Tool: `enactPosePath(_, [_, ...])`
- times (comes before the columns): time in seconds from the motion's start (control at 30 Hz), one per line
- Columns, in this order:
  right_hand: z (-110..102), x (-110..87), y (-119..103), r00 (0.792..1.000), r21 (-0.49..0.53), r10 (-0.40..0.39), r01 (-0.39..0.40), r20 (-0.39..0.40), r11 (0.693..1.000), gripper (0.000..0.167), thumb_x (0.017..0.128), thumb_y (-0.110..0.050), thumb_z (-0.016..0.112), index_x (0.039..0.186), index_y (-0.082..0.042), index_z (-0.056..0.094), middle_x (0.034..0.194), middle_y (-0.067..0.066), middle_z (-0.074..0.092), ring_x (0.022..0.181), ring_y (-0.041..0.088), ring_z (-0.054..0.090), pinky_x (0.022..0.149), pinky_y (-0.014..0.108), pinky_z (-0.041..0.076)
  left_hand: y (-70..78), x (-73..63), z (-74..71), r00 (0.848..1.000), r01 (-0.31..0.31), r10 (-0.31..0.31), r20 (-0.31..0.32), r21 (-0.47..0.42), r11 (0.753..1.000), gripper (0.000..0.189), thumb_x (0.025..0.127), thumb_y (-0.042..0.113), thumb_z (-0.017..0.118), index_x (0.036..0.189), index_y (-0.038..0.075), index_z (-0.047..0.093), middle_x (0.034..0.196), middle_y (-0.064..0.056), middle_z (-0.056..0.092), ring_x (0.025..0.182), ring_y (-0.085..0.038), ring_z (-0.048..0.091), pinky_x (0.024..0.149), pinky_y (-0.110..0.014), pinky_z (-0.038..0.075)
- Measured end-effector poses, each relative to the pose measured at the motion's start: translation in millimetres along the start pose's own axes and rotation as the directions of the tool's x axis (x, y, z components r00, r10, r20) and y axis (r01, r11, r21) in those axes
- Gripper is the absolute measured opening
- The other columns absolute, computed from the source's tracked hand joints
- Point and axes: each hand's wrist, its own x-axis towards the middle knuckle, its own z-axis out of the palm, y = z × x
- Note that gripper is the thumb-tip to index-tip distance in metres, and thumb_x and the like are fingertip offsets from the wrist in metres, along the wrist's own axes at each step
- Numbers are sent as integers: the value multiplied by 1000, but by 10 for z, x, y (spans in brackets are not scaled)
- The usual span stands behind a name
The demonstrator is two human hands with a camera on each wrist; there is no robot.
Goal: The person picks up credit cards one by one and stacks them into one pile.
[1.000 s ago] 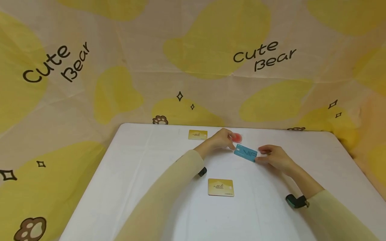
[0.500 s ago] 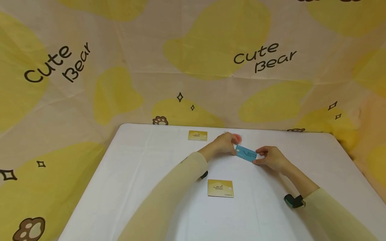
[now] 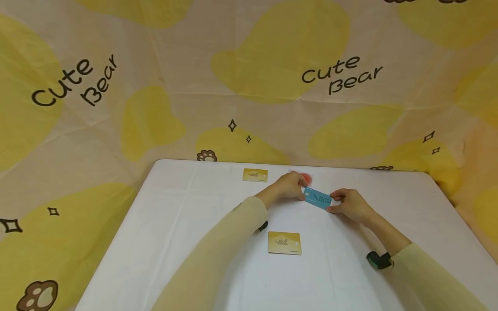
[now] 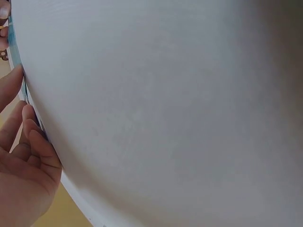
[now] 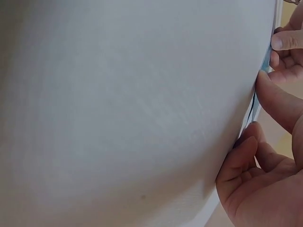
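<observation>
A blue card printed "VIP" is over the far part of the white table, slightly tilted. My left hand grips its left end, with the thumb at the near corner and the fingers at the far side. At the right end my right hand pinches the card between thumb and forefinger. Just behind the left fingers a round red piece shows, partly covered by that hand. In the left wrist view only a thin blue strip of the card is seen, and likewise in the right wrist view.
One gold card lies on the white table nearer to me. Another gold card lies by the back edge, left of my left hand. Behind the table hangs a yellow patterned cloth.
My left hand has come slightly right and nearer, onto the blue card's left end. The right hand has shifted slightly left. Over the last half second almost nothing has moved.
</observation>
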Motion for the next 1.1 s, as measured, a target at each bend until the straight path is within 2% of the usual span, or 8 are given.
enactPosePath(0.17, [14, -8, -20, 1000, 16, 10, -10, -9, 1000, 59, 87, -18, 87, 130, 10, 59, 118, 23, 63, 106, 35, 54, 93, 43, 47, 0, -11, -15, 1000, -8, 8, -1, 4, 1000, 39, 84, 11, 88, 121, 10, 76, 113, 2, 70, 95, -15, 56, 90, -27, 44])
enactPosePath(0.27, [25, -13, -28, 1000, 29, -12, 13, -20, 999, 59, 87, -16, 87, 129, 11, 58, 117, 23, 65, 105, 34, 57, 92, 41, 49, 0, -18, -20, 1000, -11, 11, -9, 0, 1000, 38, 83, 9, 88, 119, 10, 75, 111, 2, 70, 93, -15, 56, 88, -27, 44])
enactPosePath(0.5, [29, -45, -25, 996, 72, -59, 64, -70, 995, 50, 87, -9, 84, 124, 14, 59, 104, 20, 69, 93, 26, 63, 75, 21, 51, -4, -5, 11, 998, -66, 65, -10, -85, 994, 38, 80, -1, 87, 112, 6, 69, 102, -3, 66, 86, -14, 55, 79, -22, 44])
enactPosePath(0.63, [26, -71, -24, 994, 101, -54, 64, -94, 993, 46, 89, -7, 83, 123, 15, 60, 102, 20, 70, 90, 22, 65, 71, 16, 52, -5, 8, 37, 997, -83, 81, -15, -135, 987, 37, 79, -7, 85, 109, 4, 67, 98, -4, 64, 83, -14, 54, 75, -20, 44])
enactPosePath(0.83, [28, -77, -41, 992, 118, -41, 56, -121, 991, 38, 91, -4, 79, 120, 15, 63, 99, 19, 71, 85, 18, 66, 71, 16, 54, -8, 9, 44, 996, -78, 73, -43, -156, 985, 32, 81, -11, 79, 109, 1, 70, 85, -2, 61, 80, -13, 55, 70, -20, 45])
enactPosePath(1.1, [44, -73, -94, 994, 248, -16, 43, -111, 968, 32, 97, 3, 70, 122, 20, 60, 95, 19, 73, 78, 15, 72, 69, 24, 60, 6, -21, 26, 994, -77, 67, -86, -121, 990, 29, 83, -11, 71, 110, -1, 74, 95, -3, 66, 86, -14, 56, 72, -18, 45])
